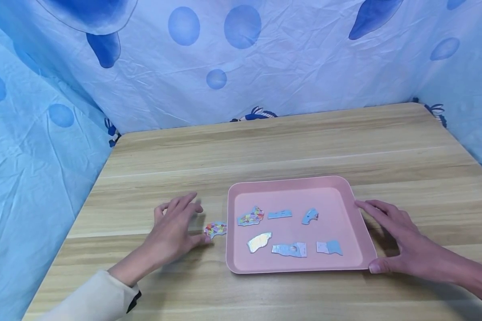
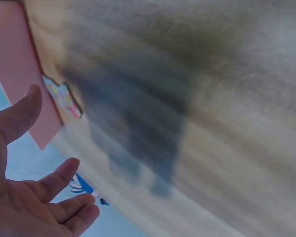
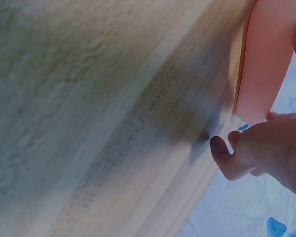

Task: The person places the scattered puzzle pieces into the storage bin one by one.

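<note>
A pink rectangular tray (image 1: 287, 268) sits on the wooden table, holding several irregular flat pieces, among them a multicoloured map-like piece (image 1: 251, 217) and a shiny pale piece (image 1: 259, 242). Outside its left edge lies another multicoloured flat piece (image 1: 215, 229), close to or partly under the rim; which, I cannot tell. My left hand (image 1: 174, 232) hovers left of this piece, fingers spread, thumb tip beside its lower edge. On the tray's right side rests my right hand (image 1: 401, 240), index fingertip at the rim and thumb at the near corner. Its other fingers bend loosely in the right wrist view.
Also in the tray are a thin blue strip (image 1: 280, 214), a curved blue piece (image 1: 310, 216), a wide blue piece (image 1: 289, 249) and a two-tone piece (image 1: 329, 247). A blue patterned curtain (image 1: 209, 53) hangs behind the wooden table (image 1: 289, 147) and along its sides.
</note>
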A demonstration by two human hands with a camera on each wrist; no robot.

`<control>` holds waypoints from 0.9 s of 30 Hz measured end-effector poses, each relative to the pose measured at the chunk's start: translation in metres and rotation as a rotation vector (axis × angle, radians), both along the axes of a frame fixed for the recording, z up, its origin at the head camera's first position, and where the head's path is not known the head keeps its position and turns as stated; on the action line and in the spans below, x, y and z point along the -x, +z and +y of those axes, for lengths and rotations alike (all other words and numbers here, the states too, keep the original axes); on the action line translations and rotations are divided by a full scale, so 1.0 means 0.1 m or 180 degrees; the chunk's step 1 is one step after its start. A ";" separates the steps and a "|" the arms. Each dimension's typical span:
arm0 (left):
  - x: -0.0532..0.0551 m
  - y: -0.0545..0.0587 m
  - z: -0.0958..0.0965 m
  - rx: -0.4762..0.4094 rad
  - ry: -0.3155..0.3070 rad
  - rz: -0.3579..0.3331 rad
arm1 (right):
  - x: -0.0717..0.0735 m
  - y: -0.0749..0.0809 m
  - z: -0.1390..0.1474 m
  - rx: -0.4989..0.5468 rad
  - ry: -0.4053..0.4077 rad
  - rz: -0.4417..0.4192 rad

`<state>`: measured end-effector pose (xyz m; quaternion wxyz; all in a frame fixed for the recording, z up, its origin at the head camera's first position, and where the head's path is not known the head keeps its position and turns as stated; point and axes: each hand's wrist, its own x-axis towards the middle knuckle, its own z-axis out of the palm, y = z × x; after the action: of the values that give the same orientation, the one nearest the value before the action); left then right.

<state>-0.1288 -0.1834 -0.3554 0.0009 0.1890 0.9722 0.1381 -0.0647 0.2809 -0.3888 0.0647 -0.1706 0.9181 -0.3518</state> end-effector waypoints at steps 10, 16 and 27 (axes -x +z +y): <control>0.01 -0.11 -0.05 0.0035 -0.0111 0.0100 | 0.00 0.01 0.00 -0.0015 -0.0014 -0.0031; 0.03 -0.16 -0.07 0.0030 -0.0188 0.0121 | 0.00 0.00 0.00 -0.0010 -0.0014 -0.0023; 0.07 -0.19 -0.07 -0.0097 -0.0277 0.0144 | 0.00 0.01 0.00 -0.0016 -0.0031 -0.0066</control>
<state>-0.1355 -0.1905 -0.3741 -0.0179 0.2342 0.9606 0.1484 -0.0645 0.2806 -0.3882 0.0729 -0.1624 0.9191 -0.3516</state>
